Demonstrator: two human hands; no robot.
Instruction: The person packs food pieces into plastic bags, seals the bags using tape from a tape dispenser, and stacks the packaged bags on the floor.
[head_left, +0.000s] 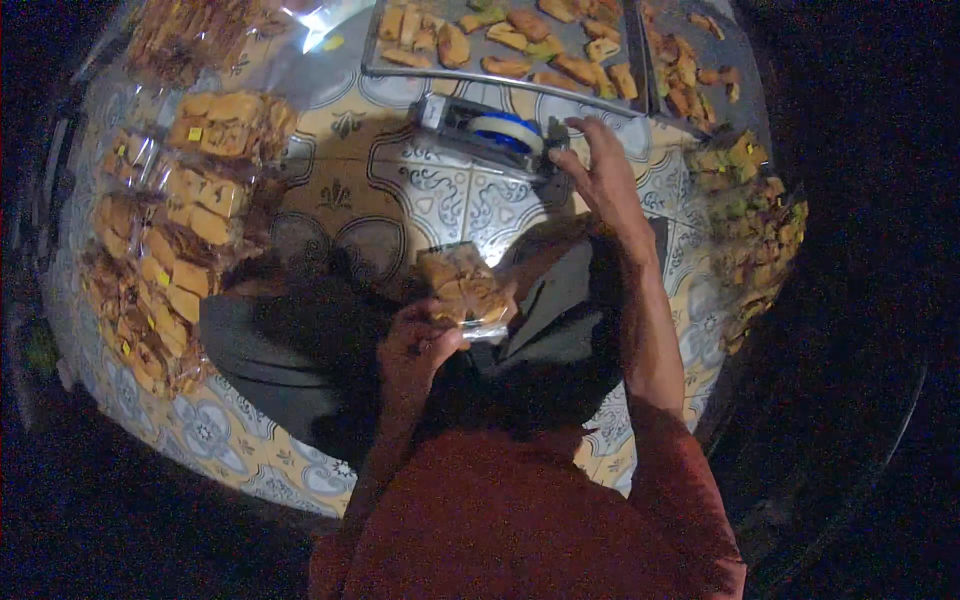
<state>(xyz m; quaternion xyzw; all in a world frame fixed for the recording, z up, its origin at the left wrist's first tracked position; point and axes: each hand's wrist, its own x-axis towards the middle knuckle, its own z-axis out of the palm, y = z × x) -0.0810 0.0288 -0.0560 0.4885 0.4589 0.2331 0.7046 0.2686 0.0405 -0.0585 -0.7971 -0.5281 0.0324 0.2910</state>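
In my left hand (424, 337) is a clear plastic bag of baked pastry pieces (465, 289), held by its gathered lower end above my lap. A tape dispenser (480, 135) with a roll of tape on a blue core lies on the tiled floor in front of me. My right hand (592, 161) is at the right end of the dispenser, thumb and forefinger apart around its cutting end. Whether the fingertips touch tape there cannot be made out.
Metal trays (506, 75) of loose baked pieces lie at the top, a second tray (697, 75) beside them. Packed clear bags (217, 127) with small yellow labels are heaped on the left. More bags (750, 225) lie on the right. Patterned floor tiles (337, 195) show between.
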